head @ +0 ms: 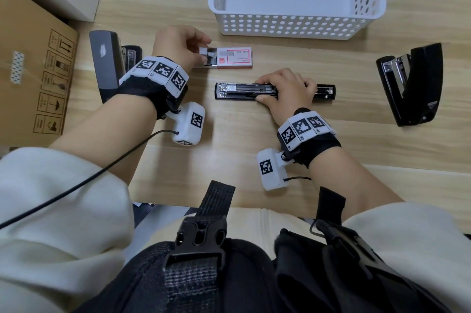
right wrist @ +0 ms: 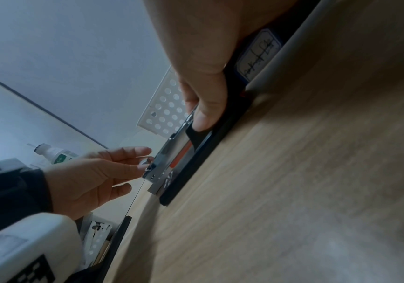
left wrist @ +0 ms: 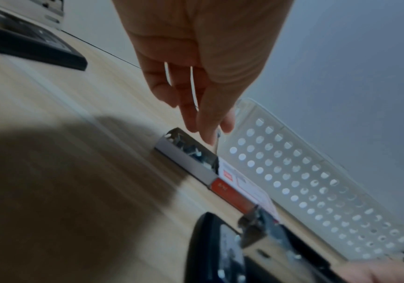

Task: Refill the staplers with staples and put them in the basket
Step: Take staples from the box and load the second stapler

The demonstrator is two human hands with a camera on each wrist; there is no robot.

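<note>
**Now: one stapler laid open, staples at the fingertips**

Flat on the table (head: 254, 160), the open stapler (head: 244, 92) lies just in front of the basket (head: 293, 30), with its metal channel facing up. The right hand (head: 285, 91) grasps it across the middle, thumb on the near edge and fingers curled over the far edge. The staple box (head: 234, 58) sits between this stapler and the basket, close to the basket's front wall; its grey inner tray is slid out to the left and holds loose staples. The left hand (head: 178, 45) reaches over that tray, and its thumb and fingers pinch a staple strip (left wrist: 216, 140) just above it, as the left wrist view shows, though blurred.

Left of the box, a second stapler (head: 107, 63) lies on the table, partly hidden by the left wrist. Right of the basket's front corner, well apart from the hands, a third stapler (head: 413, 83) rests with its top hinged open. A cardboard box (head: 33, 78) stands further left. A small bottle (right wrist: 53, 155) shows in the right wrist view beyond the left hand.
</note>
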